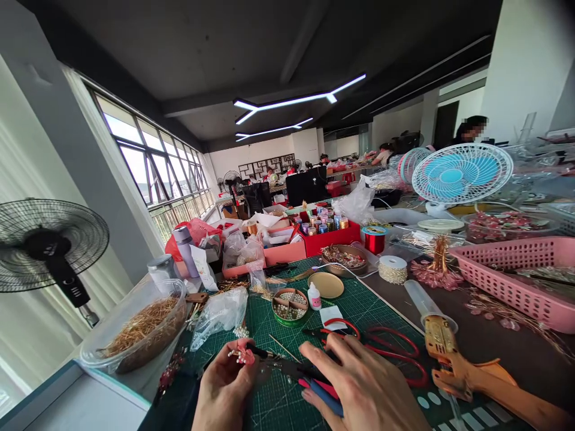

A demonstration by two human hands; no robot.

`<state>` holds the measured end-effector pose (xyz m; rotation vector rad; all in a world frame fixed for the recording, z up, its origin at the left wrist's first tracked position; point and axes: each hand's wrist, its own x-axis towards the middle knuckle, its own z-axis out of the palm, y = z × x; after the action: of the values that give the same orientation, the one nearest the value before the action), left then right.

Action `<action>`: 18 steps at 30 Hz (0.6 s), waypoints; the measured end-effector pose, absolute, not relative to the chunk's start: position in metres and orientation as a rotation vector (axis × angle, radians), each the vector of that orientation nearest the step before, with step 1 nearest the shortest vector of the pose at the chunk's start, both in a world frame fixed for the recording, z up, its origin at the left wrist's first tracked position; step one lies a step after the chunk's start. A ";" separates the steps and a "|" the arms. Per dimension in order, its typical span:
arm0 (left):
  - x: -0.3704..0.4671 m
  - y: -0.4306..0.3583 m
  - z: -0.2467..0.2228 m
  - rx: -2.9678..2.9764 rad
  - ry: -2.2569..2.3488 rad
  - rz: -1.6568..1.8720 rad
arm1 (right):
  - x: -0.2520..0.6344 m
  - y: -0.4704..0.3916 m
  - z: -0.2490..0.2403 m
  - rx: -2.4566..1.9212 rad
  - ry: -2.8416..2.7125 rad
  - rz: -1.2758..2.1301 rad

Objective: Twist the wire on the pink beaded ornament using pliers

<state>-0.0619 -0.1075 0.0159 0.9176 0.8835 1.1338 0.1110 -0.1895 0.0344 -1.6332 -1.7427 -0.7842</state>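
Left hand: pinched around a small pink flower ornament with white bead stamens, held low over the green cutting mat, just in front of the body. Right hand: closed on a pair of pliers with red and blue grips; nose pointing left, at or just beside the ornament; contact too small to confirm.

Procedure, as judged from this position:
- Keep the ornament pinched by its base, petals clear of the plier nose.
- Grip only the wire stem; squeeze lightly to avoid crushing beads.
- Work directly above the mat so dropped beads stay on the worktop.
- Avoid the red-handled scissors lying just beyond the right hand.

Nearby: round tin of pearls, small glue bottle, clear tub of gold pins, glue gun at right.
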 end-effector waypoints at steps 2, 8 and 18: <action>-0.061 -0.108 0.018 0.922 0.887 1.136 | 0.112 -0.188 0.035 -1.622 -1.772 -0.758; -0.056 -0.116 0.029 0.996 0.914 1.187 | 0.111 -0.186 0.036 -1.640 -1.837 -0.805; -0.053 -0.120 0.033 1.005 0.919 1.195 | 0.101 -0.189 0.046 -1.643 -1.790 -0.994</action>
<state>-0.0534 -0.1199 0.0329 1.0049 0.9189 1.1954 0.1013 -0.1893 0.0456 -1.6431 -1.7897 -0.9937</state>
